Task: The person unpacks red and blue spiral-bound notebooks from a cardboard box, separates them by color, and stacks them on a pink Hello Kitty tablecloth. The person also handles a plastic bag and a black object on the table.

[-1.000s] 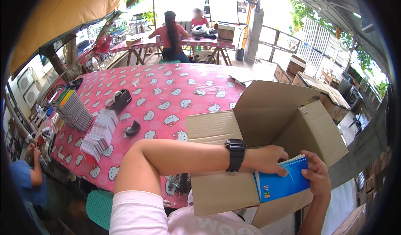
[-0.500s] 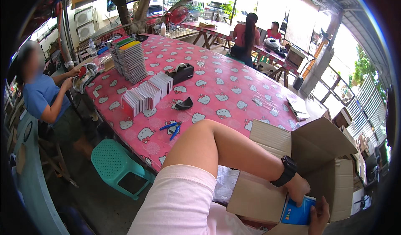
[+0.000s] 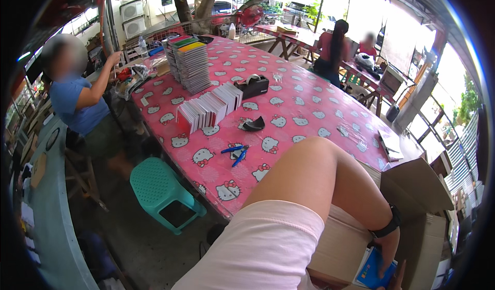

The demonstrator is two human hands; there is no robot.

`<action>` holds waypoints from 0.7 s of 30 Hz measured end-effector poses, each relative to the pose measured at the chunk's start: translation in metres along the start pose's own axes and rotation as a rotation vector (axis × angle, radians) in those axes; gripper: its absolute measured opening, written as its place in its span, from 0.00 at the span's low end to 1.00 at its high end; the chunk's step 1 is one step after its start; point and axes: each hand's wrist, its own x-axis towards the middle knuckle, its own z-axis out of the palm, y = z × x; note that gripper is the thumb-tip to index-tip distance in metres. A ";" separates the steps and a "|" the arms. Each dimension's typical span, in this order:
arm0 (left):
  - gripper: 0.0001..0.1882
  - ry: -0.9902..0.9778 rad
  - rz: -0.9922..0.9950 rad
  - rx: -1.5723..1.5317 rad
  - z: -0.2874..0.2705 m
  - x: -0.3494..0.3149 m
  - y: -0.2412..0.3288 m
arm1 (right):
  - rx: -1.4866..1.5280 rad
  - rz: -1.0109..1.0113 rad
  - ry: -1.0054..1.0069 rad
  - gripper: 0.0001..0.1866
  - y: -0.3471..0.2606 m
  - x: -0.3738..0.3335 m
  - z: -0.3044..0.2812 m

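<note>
My left hand (image 3: 389, 251), a dark watch on its wrist, reaches into an open cardboard box (image 3: 431, 241) at the lower right. Its fingers are closed on a blue spiral notepad (image 3: 369, 270); white edges show beside and under the pad. Of my right hand (image 3: 400, 276) only a little shows, at the bottom edge close by the notepad's right side; most of its fingers are hidden or cut off. My left arm, in a pale pink sleeve, crosses over the near corner of the table and hides part of the box.
The pink patterned table (image 3: 309, 109) carries stacked pads (image 3: 193, 68), a row of white-edged pads (image 3: 211, 107), a tape dispenser (image 3: 253, 86), a black curved piece (image 3: 253, 125) and blue nippers (image 3: 237, 153). A green stool (image 3: 162, 189) stands left; a co-worker (image 3: 82, 96) sits beyond.
My view has swung left, so the table and stool sit further right. My left hand has moved down over the blue notepad, and my right hand has mostly left the view. The co-worker has raised a hand.
</note>
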 end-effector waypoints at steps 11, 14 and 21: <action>0.25 -0.048 0.019 -0.276 -0.005 -0.008 0.000 | -0.152 0.039 0.204 0.31 -0.008 0.005 0.018; 0.26 -0.012 0.025 -0.271 -0.006 0.000 -0.002 | -0.165 0.003 0.260 0.30 -0.003 0.004 0.019; 0.28 0.106 0.081 -0.263 0.000 -0.010 0.000 | -0.347 -0.072 0.320 0.30 -0.001 0.004 0.012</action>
